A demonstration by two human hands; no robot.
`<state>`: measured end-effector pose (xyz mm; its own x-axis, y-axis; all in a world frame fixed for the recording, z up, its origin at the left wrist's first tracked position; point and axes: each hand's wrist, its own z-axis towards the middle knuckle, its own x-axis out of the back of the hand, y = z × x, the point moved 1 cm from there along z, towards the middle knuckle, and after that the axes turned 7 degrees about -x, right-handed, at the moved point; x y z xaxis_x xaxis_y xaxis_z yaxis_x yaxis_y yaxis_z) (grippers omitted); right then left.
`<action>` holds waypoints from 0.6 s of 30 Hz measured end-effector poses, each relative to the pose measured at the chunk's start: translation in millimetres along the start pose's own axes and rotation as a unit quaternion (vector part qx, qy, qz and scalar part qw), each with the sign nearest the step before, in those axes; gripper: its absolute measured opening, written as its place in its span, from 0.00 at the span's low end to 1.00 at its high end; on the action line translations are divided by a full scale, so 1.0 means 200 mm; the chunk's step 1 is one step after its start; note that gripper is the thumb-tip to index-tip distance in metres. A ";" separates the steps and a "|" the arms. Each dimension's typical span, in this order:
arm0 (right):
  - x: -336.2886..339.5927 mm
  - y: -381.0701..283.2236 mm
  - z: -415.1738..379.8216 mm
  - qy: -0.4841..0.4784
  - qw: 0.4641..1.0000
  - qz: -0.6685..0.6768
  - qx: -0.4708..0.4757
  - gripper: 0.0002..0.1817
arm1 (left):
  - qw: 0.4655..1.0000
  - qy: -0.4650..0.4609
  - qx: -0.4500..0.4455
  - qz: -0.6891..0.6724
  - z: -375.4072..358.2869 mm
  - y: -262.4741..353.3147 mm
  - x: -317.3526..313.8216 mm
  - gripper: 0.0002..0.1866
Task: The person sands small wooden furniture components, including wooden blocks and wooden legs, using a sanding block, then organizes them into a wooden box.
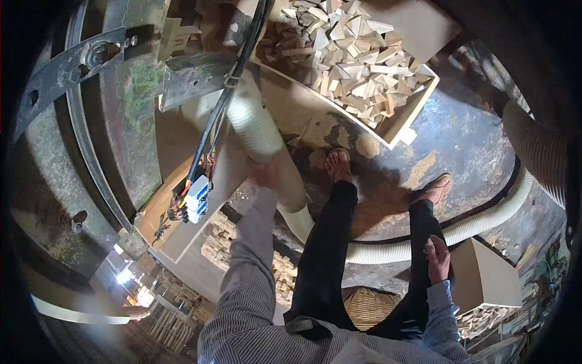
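Observation:
My left hand [268, 171], smeared by motion, is at the pale ribbed hose [253, 115] on the left. Whether it touches the hose or holds anything cannot be made out. My right hand [438, 259] rests by my right knee with its fingers curled in, and nothing shows in it. Hanging near my left forearm is a thick black cable [219, 112] that ends in a blue-and-white electrical block [197, 199] with loose coloured wires.
Ahead of my feet stands a wooden box [388, 134] heaped with wood offcuts [351, 54]. A white ribbed hose [394, 252] runs behind my legs. Large worn machinery [136, 91] fills the left side. Stacked small wood blocks [219, 239] lie beyond my left arm; a cardboard box [485, 276] stands at right.

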<state>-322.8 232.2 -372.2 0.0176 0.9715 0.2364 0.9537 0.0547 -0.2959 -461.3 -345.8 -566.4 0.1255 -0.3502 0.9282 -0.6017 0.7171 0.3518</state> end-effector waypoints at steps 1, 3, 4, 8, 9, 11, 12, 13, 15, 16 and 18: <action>-0.01 -0.06 -0.01 -0.003 1.000 -0.019 -0.012 0.27 | 0.999 -0.042 0.025 0.003 -0.10 0.00 0.00 0.59; 0.00 -0.03 0.01 -0.004 0.999 -0.031 -0.013 0.27 | 0.995 -0.087 0.053 0.003 -0.30 0.05 0.00 0.60; 0.01 -0.02 0.02 -0.003 0.999 -0.040 -0.015 0.27 | 0.988 -0.127 0.057 0.073 -0.38 0.14 0.01 0.60; 0.02 -0.06 0.01 0.018 0.998 -0.054 -0.029 0.27 | 0.963 -0.208 0.099 0.138 -0.49 0.21 -0.09 0.61; 0.02 -0.06 0.01 0.016 0.998 -0.050 -0.033 0.27 | 0.963 -0.213 0.099 0.130 -0.48 0.23 -0.12 0.61; 0.05 -0.03 0.02 0.009 0.998 -0.038 -0.040 0.26 | 0.928 -0.281 0.157 0.188 -0.40 0.26 -0.12 0.64; 0.06 -0.02 0.01 0.018 0.998 -0.038 -0.042 0.26 | 0.927 -0.288 0.154 0.184 -0.41 0.13 -0.17 0.64; 0.03 -0.04 0.02 0.014 0.999 -0.021 -0.048 0.26 | 0.930 -0.228 0.182 0.222 -0.41 -0.07 -0.27 0.63; 0.02 -0.03 0.07 -0.003 0.999 0.017 -0.037 0.26 | 0.933 -0.168 0.199 0.247 -0.37 -0.18 -0.31 0.63; 0.02 -0.06 0.10 -0.022 0.997 0.033 -0.066 0.27 | 0.941 -0.150 0.204 0.225 -0.37 -0.16 -0.29 0.61; 0.01 -0.13 0.22 -0.012 0.999 0.015 -0.025 0.28 | 0.952 -0.136 0.202 0.187 -0.41 -0.02 -0.27 0.60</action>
<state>-361.4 242.3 -404.9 0.0398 0.9780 0.2048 0.9668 0.0141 -0.2553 -402.1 -280.2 -607.9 -0.3338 -0.2980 0.8943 -0.8246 0.5520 -0.1238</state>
